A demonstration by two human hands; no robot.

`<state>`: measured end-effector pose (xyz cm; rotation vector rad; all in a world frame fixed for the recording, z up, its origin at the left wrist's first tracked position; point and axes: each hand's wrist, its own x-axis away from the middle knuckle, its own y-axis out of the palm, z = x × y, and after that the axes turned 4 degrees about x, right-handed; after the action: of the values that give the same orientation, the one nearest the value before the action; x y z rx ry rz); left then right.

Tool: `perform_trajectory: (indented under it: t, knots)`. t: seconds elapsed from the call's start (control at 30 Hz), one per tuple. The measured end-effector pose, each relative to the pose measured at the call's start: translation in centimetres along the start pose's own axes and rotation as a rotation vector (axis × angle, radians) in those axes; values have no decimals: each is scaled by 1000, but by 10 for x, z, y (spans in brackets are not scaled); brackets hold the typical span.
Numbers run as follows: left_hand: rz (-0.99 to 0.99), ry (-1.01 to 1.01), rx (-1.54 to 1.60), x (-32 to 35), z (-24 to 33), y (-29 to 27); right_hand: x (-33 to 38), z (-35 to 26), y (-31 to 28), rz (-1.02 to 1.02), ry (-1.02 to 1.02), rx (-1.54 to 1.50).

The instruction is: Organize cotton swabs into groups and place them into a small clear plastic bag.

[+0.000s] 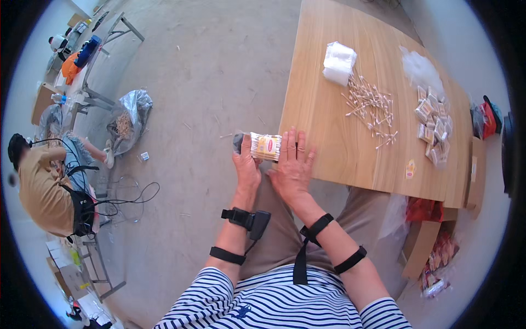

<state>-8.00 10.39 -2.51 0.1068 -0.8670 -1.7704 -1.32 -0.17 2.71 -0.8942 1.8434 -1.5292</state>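
My left hand is closed around a pack of cotton swabs with a yellow and white label. The pack lies on its side at the table's left edge, and clear plastic sticks out at its left end. Fingers stretched out, my right hand rests flat on the table corner, its index finger beside the pack's right end. Loose cotton swabs are scattered farther right on the wooden table. Beyond them sits a stack of clear plastic bags. A single label card lies near the front edge.
Several filled swab packs are heaped at the table's right, below a pile of clear plastic. Cardboard boxes stand at the lower right. On the left, a seated person is near a silver bag and cables.
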Motion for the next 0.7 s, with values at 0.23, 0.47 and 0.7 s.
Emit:
perform_trajectory:
  t: [0.23,0.47,0.7]
  knots:
    - [-40,2,-52,0,9,-5,1,4,1,-2,-46,10]
    - [23,-39,-40,-23,19,-3,-2,4,-2,19,-22,-63]
    - [-49,80,-57,-21,10,-2,-4,2,-2,31,-52,-12]
